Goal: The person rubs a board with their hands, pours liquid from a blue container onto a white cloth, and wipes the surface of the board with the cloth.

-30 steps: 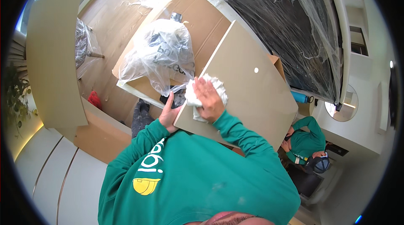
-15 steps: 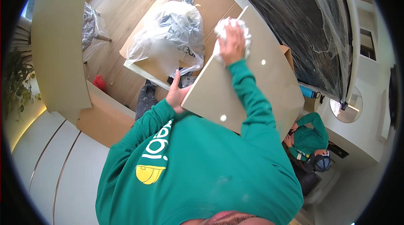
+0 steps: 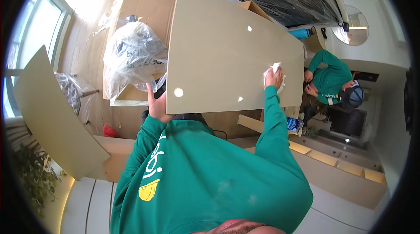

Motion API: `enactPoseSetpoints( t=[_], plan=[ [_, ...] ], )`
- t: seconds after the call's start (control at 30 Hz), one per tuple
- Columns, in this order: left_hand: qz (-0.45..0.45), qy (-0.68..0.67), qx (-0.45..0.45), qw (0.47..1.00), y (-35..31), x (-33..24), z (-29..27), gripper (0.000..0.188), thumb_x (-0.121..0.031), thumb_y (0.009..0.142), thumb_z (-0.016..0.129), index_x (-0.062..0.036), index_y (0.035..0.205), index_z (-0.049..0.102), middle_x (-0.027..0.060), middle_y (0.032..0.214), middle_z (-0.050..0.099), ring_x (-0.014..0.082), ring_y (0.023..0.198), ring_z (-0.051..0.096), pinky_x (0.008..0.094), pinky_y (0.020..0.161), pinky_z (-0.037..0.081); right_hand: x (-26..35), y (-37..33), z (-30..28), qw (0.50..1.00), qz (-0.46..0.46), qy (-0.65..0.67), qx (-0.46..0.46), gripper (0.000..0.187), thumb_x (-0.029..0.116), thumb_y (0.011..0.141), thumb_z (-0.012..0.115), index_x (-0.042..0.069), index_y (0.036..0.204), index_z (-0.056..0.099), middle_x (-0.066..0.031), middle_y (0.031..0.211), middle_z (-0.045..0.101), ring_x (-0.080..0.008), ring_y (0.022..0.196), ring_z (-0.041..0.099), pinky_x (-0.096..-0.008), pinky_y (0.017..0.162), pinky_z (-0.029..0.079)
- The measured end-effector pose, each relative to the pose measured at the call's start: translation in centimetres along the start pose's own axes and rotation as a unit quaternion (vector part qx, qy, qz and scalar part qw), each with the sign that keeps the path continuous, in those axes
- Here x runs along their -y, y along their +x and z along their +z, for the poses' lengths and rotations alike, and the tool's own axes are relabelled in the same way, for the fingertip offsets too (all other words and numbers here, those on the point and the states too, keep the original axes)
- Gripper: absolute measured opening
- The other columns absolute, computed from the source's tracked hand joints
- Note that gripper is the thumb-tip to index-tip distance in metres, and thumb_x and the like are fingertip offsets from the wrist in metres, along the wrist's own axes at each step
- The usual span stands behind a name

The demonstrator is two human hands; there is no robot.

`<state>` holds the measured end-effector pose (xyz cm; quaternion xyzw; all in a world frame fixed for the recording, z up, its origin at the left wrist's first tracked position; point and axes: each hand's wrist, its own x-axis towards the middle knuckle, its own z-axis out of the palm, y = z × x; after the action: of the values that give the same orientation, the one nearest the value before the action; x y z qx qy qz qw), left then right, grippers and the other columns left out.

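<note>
the left hand (image 3: 155, 105) grips the panel (image 3: 227, 54) edge at 7 o'clock. the right hand (image 3: 274, 78) clasps a cloth (image 3: 275, 68) at 4 o'clock; wiping likely goes best with the panel steady and strokes even.

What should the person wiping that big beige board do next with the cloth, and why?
Probably sweep the white cloth back leftward across the board. The right hand presses it near the right edge, while the left hand steadies the lower-left edge, so most of the face lies left.
</note>
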<state>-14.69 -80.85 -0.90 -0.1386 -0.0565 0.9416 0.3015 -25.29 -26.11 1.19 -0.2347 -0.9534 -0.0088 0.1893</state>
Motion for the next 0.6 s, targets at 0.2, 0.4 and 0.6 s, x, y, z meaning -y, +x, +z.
enactPoseSetpoints(
  t=[0.2,0.4,0.6],
  plan=[
    [0.144,0.249,-0.168,0.943,0.5,0.3,-1.6,0.103,-0.084,0.095,0.033,-0.0022,0.158,0.037,0.0123,0.148,0.054,0.0259,0.133,0.054,0.0382,0.113,0.042,24.6,-10.5,-2.2,0.912,-0.347,0.204,0.074,0.075,0.036,0.089,0.068,0.000,0.152,0.046,-0.0244,0.156,0.044,-0.0419,0.150,0.033,-0.0559,0.124,0.023],
    [0.225,0.407,-0.280,0.840,-0.3,-0.7,-4.1,0.094,-0.079,0.099,0.031,-0.0029,0.153,0.045,0.0087,0.138,0.062,0.0220,0.122,0.061,0.0332,0.106,0.046,35.0,-10.9,-1.5,0.807,-0.499,0.275,0.154,0.082,0.061,0.092,0.058,0.014,0.157,0.043,-0.0123,0.168,0.032,-0.0330,0.157,0.022,-0.0591,0.127,0.010],
    [0.314,0.612,-0.343,0.639,-1.6,-2.4,-6.0,0.087,-0.074,0.103,0.032,0.0001,0.143,0.054,0.0093,0.132,0.064,0.0197,0.120,0.060,0.0323,0.106,0.044,10.2,14.1,6.2,0.957,-0.220,0.188,0.014,0.074,0.052,0.088,0.068,0.010,0.147,0.053,-0.0186,0.158,0.044,-0.0425,0.148,0.037,-0.0693,0.120,0.021]
  ],
)
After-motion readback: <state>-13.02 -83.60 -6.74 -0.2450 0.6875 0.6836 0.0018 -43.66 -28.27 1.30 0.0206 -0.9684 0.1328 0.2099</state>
